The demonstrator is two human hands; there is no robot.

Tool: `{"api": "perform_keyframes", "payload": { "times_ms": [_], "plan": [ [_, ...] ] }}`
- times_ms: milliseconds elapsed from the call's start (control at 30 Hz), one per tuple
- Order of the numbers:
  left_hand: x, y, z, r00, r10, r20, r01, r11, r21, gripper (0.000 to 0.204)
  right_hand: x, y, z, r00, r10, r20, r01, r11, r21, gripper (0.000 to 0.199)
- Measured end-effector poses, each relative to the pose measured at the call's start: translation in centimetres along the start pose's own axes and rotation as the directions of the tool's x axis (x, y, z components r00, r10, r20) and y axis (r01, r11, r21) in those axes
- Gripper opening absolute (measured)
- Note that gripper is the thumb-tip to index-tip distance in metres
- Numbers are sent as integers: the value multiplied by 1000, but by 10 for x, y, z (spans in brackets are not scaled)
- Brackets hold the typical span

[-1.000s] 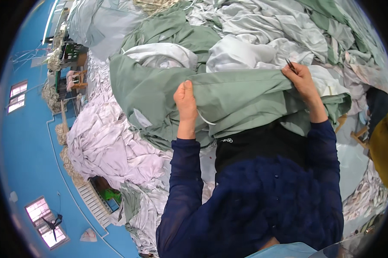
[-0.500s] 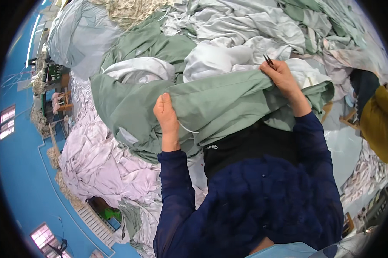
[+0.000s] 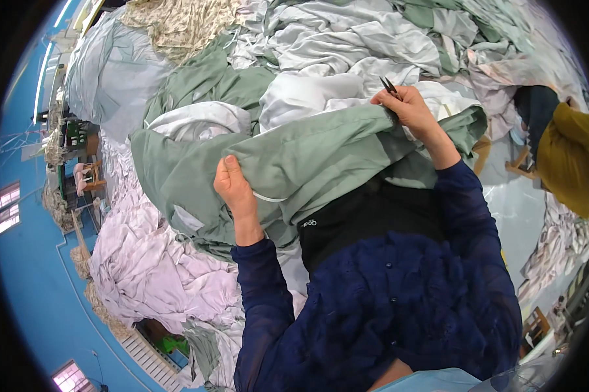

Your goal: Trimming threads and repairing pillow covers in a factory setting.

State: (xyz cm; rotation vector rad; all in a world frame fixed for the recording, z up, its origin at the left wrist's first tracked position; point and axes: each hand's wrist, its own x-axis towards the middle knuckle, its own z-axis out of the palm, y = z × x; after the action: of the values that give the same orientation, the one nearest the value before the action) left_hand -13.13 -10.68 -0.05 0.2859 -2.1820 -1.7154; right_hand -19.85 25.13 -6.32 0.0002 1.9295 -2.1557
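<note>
A sage-green cloth (image 3: 320,150) with a white underside lies stretched across my lap. My left hand (image 3: 236,189) is closed on its near part, thumb on top. A thin white cord (image 3: 270,198) loops out beside that hand. Farther right, my right hand (image 3: 409,112) grips the cloth's upper edge. Small dark thread snips (image 3: 388,85) are also held in it, their points sticking up past the fingers. Between the hands, a seam runs along the cloth's far edge. A white patch (image 3: 187,218) shows on the green cloth left of my left hand.
White and green fabric (image 3: 347,39) is heaped in front of me. Pale pink cloth (image 3: 170,274) piles up on the left. At the right, a person in mustard clothing (image 3: 569,157) sits near a wooden stool (image 3: 520,163). A blue wall (image 3: 30,281) stands far left.
The whole view has shifted slightly, so hands and cloth appear farther left. My left hand sits a little lower against the cloth. Both hands keep their hold.
</note>
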Motion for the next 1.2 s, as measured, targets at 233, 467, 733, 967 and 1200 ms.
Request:
{"api": "perform_keyframes", "payload": {
  "times_ms": [233, 467, 733, 967, 1200],
  "plan": [
    [-2, 10, -8, 999, -26, -27, 23, 995, -92, 28, -12, -17, -3, 987, 153, 45, -152, 988, -25, 26],
    [32, -7, -32, 977, -131, -171, 100, 979, -179, 29, -11, -15, -7, 897, 81, 435, -99, 995, 19, 41],
    [57, -10, -40, 983, -63, -172, 33, 984, -174, 25, -18, 0, 7, 940, -60, 337, 141, 965, -220, 34],
    [67, -16, -47, 979, -46, -200, 19, 990, -136, 25, -11, 11, -10, 969, -1, 246, 93, 928, -360, 13],
    [69, -37, -59, 961, 38, -272, -44, 999, -14, 23, -11, 12, -11, 975, 16, 221, 19, 988, -151, 16]
  ]
}}
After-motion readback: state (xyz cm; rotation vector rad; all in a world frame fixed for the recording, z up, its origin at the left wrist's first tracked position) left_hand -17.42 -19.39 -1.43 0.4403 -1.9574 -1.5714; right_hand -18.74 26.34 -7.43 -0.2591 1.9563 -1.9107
